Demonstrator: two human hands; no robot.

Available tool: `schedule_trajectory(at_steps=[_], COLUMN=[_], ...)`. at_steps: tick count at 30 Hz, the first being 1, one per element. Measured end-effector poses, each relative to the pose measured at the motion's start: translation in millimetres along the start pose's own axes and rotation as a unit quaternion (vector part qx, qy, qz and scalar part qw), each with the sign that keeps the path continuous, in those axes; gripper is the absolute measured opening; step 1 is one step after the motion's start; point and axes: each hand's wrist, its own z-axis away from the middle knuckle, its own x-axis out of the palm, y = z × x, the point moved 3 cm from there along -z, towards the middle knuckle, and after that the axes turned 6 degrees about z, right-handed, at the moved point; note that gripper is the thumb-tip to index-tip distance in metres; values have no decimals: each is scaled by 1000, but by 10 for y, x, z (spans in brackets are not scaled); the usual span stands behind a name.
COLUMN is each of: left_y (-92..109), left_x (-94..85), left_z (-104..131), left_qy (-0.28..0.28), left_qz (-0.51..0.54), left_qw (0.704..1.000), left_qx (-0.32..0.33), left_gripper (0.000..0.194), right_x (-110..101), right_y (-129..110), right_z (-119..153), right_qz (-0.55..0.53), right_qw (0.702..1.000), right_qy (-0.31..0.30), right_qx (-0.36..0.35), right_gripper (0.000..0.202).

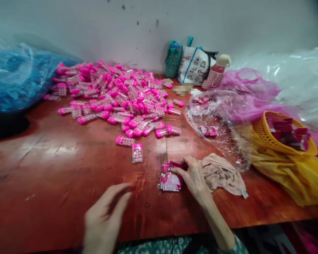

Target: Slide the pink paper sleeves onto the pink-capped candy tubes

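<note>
From where I stand, the pink cards [169,181] sit in a loosely fanned stack on the red-brown table [69,183], in front of the person; the right hand [196,176] has its thumb over them and its fingers at their right edge, though I cannot tell whether it pinches any; the left hand [104,215] is blurred, empty, thumb and fingers spread, apart from the stack; that uneven fan is my chief worry, since a dragging thumb could skew it or bring two cards up together; the crumpled cloth [221,174] lies just beside the right wrist, so a sweep outward might snag it; a pink-capped container [137,154] lies near, in front of the heap of containers [121,95], where a careless left reach could knock it; the yellow basket [261,130] looks tilted, so a bump might spill its packets.
</note>
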Motion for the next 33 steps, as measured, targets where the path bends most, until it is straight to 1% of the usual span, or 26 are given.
schedule_trajectory(at_steps=[1,2,3,4,5,6,7,8,10,13,16,19,25,30,33], left_y=[28,54,80,90,87,75,56,35,-2,-24,-23,-22,-22,-23,-28], left_x=[256,525,767,968,1120,1219,1276,1296,1271,1216,1227,1252,1230,1226,1203], left_z=[-32,-54,-63,-63,-55,-43,-28,-13,11,27,28,26,27,46,50], left_qy=[-51,-108,-144,-160,-165,-159,-158,-156,-154,-144,-140,-140,-137,-137,-127], left_qz=[-21,-43,-61,-85,-118,-150,-171,-186,-196,-199,-198,-193,-192,-187,-161], left_qw=[998,989,977,966,955,947,940,935,930,928,927,927,929,932,941], left_qx=[41,88,145,184,215,237,250,259,270,282,287,288,286,279,267], left_gripper=[19,22,25,31,35,36,36,36,34,31,29,32,33,30,22], right_x=[15,25,29,29,27,21,13,4,-18,-55,-72,-62,-70,-78,-54], right_y=[0,-1,-1,-1,0,3,7,9,7,-27,-74,-100,-58,23,77], right_z=[0,1,4,8,12,15,17,18,21,32,53,70,62,50,50], right_qz=[-1,-5,-10,-18,-26,-35,-45,-54,-73,-102,-124,-143,-178,-215,-245], right_qw=[1000,1000,1000,1000,999,999,999,998,996,993,990,989,983,973,964], right_qy=[6,11,14,15,14,11,7,2,-12,-32,-38,-22,39,64,69], right_qx=[3,2,-1,-6,-13,-19,-26,-32,-43,-55,-53,-37,6,46,76], right_gripper=[22,23,22,21,19,18,18,18,19,18,22,24,23,20,24])
